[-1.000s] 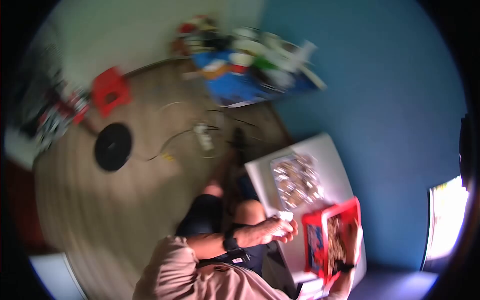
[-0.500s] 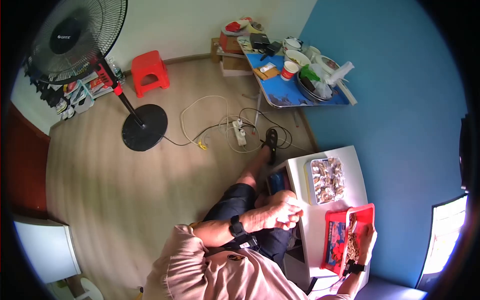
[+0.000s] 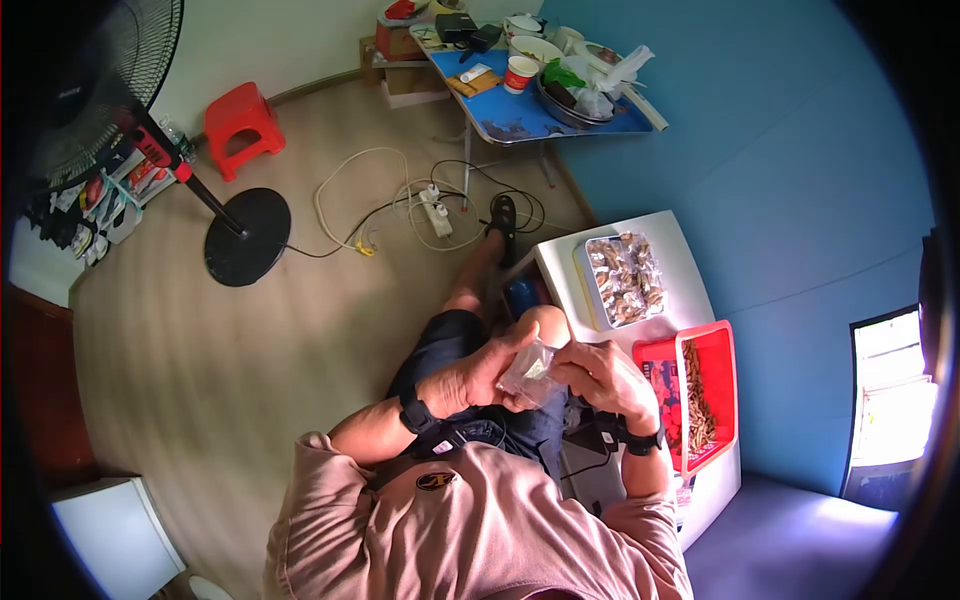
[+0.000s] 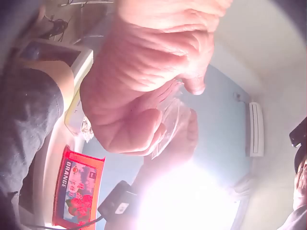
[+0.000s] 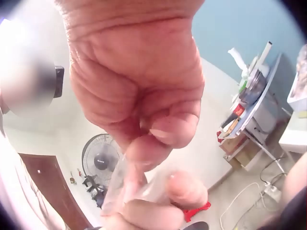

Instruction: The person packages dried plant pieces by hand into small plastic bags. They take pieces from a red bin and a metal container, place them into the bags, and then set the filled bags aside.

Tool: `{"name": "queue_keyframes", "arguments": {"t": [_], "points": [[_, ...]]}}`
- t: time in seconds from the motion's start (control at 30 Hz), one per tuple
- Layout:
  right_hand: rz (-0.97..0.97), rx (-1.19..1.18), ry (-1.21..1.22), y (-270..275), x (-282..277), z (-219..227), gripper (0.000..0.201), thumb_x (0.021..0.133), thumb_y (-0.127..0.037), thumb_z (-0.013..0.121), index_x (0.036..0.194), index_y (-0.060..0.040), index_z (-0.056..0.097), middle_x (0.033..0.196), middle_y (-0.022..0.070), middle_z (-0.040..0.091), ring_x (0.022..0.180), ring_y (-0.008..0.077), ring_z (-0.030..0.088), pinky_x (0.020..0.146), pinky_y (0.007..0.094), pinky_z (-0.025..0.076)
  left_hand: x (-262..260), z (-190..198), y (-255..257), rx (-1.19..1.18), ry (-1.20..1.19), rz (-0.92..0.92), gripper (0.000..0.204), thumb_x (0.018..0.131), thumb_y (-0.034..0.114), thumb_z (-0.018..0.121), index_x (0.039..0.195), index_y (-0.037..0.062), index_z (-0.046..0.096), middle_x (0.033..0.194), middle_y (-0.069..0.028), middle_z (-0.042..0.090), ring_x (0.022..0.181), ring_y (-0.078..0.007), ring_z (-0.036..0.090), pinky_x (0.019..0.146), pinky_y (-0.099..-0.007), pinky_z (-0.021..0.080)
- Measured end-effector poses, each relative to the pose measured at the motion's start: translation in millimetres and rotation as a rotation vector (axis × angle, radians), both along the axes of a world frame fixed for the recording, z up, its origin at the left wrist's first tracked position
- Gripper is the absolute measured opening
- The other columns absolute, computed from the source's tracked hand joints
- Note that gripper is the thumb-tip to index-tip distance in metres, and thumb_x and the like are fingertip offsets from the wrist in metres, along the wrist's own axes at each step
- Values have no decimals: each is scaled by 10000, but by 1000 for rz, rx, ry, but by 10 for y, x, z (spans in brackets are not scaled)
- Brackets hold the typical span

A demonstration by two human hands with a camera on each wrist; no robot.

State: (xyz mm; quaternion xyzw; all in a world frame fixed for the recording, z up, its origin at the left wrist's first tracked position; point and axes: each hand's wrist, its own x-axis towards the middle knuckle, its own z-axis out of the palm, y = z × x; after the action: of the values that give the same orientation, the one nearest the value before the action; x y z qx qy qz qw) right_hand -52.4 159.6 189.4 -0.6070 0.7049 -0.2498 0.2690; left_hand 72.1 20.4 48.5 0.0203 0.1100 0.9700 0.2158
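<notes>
In the head view a small clear plastic bag [image 3: 530, 371] is held over the lap. My left hand [image 3: 478, 378] grips its left side, with the fingers curled beneath it and the thumb above. The right hand [image 3: 606, 378] pinches the bag's other side with thumb and fingertips. In the left wrist view the bag [image 4: 173, 120] shows beside the curled fingers of my left hand [image 4: 144, 81]. In the right wrist view my right hand [image 5: 139, 86] has bent fingers at the edge of the clear film [image 5: 115, 189]. What the bag contains cannot be made out.
On the white cabinet [image 3: 567, 262] are a tray of wrapped pieces [image 3: 626, 280] and a red basket [image 3: 728, 400] with brown sticks. A cluttered blue table [image 3: 500, 112], red stool [image 3: 243, 128], standing fan [image 3: 247, 236] and cables with a power strip [image 3: 435, 211] are farther off.
The right hand has left the red basket and moved left to the bag, which it now pinches together with the left hand. The head view has shifted.
</notes>
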Motion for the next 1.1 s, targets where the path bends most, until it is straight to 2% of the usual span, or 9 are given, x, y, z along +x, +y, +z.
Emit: {"name": "queue_keyframes", "arguments": {"t": [0.17,0.23,0.43,0.67,0.73,0.9,0.97,1.03,1.1], "points": [[84,-44,126,-117,17,-303,165,818,-130,639,961,-48,625,777,130,674,716,314,665,627,393,509,204,6,7,-121,36,20,664,828,645,585,1015,7,600,790,-76,611,626,-156,572,475,-240,388],[46,-151,142,-104,46,-423,126,850,-134,606,904,-24,637,687,111,643,593,268,656,572,355,516,255,127,-11,-278,74,44,580,846,551,630,997,-8,592,766,-72,591,628,-140,559,486,-227,393],[56,-110,97,8,65,-498,157,801,-126,638,943,-59,657,757,112,668,671,285,661,620,373,514,227,101,64,-279,-53,-117,319,849,291,611,966,-5,590,722,-47,552,605,-123,509,506,-223,380],[-71,-124,-10,126,94,-500,247,844,-192,658,1039,-39,650,774,111,669,671,272,666,638,343,525,209,143,133,-316,14,-167,298,773,200,598,978,-15,613,723,-44,530,619,-133,507,514,-255,395],[-210,-53,-295,155,97,-487,352,854,-278,692,1051,9,640,768,118,667,636,200,656,597,308,512,205,156,168,-260,-39,-151,341,739,149,580,1027,-30,616,779,-85,585,634,-171,572,532,-281,467],[-146,-103,-395,327,73,-727,416,842,-305,727,1083,20,631,850,104,667,737,164,630,659,293,503,167,164,251,-379,-7,-192,384,726,121,576,1071,-44,607,872,-144,641,754,-253,659,607,-339,555],[-336,156,-732,390,128,-713,369,829,-252,746,1053,22,642,879,90,661,765,147,617,684,284,498,148,173,285,-317,10,-212,379,750,121,581,1088,-50,599,919,-166,659,835,-282,680,665,-369,582],[-332,25,-725,433,125,-958,245,820,-167,752,960,14,666,870,69,653,770,136,612,681,273,495,146,172,332,-340,11,-217,380,771,140,596,1103,-45,596,924,-166,660,843,-286,680,698,-379,581],[-297,-347,-729,459,153,-1081,151,843,-107,727,914,9,663,749,30,622,624,91,592,562,235,477,152,149,373,-363,14,-223,383,791,159,612,1118,-40,593,930,-166,661,851,-290,681,732,-388,580]]}}
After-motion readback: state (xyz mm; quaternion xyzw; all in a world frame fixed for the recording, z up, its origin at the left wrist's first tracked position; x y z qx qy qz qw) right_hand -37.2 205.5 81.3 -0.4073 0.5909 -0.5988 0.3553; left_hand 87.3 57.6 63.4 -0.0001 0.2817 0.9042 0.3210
